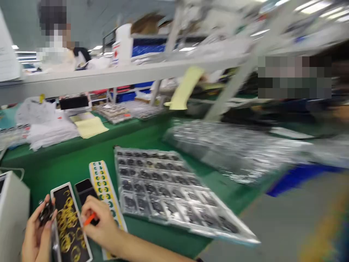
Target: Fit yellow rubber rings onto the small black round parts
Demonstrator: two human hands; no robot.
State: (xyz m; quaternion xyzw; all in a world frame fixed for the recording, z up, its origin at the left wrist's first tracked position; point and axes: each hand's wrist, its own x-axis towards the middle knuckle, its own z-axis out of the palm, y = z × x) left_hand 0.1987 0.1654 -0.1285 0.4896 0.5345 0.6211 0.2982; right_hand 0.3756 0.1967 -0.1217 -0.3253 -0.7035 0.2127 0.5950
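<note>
The landmark is one black card (pixel 71 233) carrying gold rings, which overlap too much to count. It lies at the near edge of the green table mat (pixel 68 163).

The left hand (pixel 35 234) is at the card's left edge, its fingers closed round one small dark part (pixel 45 214) held just off the card. The view is too blurred to tell what the part is. The right hand (pixel 100 225) rests at the card's right edge, with its thumb and fingers pinched on one thin orange tool (pixel 89 219). The tip of the tool points at the rings.

One black slab (pixel 84 188) lies just beyond the card's far right corner. One strip of yellow-and-green round stickers (pixel 105 185), set in two columns, lies just right of the card and passes under the right hand. Further right of the card is one clear blister tray (pixel 169 189) of dark parts in rows, too smeared to count. Beyond that, well right of the card, is a blurred stack of similar trays (pixel 234 149).

One white box (pixel 13 211) stands left of the card. Far behind the card there are two pale yellow sheets: one (pixel 91 126) lies flat on the mat and one (pixel 187 87) hangs from the grey shelf (pixel 109 78). One other person is behind that shelf.
</note>
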